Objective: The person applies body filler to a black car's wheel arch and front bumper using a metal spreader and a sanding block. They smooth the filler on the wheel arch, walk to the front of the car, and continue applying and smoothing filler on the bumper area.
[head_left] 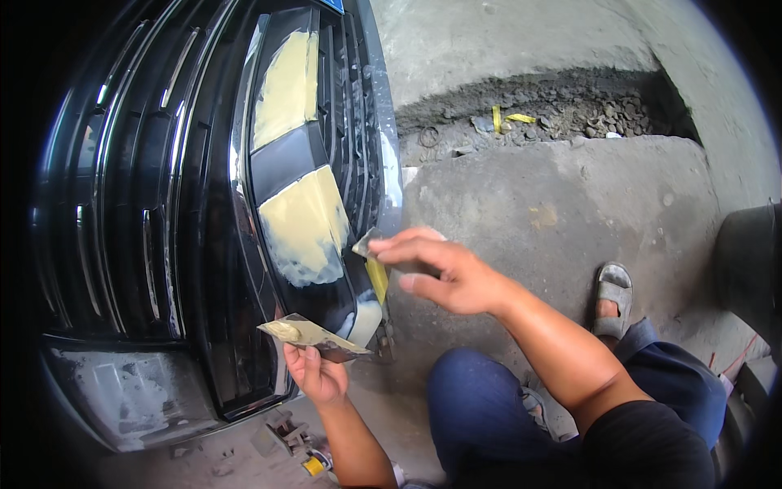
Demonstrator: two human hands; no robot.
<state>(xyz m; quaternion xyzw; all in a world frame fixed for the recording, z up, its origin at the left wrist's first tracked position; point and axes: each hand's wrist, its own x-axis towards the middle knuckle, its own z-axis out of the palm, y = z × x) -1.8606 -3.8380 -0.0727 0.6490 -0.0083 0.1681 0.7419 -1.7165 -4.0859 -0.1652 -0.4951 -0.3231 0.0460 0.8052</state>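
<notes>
My left hand (318,375) grips a thin flat putty board (330,342) from below, and a lump of beige putty (285,331) lies toward its left end. In my right hand (456,277) is a flat putty spreader (365,243), pinched between thumb and fingers and partly hidden by them. The spreader is just right of a black car bumper (287,160); I cannot tell whether it touches. Beige filler coats an upper patch (287,90) and a lower patch (305,216) on the bumper. The lower patch has thin, smeared edges.
Left of the patches runs a dark grille (138,163) with chrome strips. A rubble-filled trench (562,118) cuts the concrete floor (554,183) at the back. A dark bin (745,261) stands at the right. Near the lower edge lies a small yellow-labelled item (314,464).
</notes>
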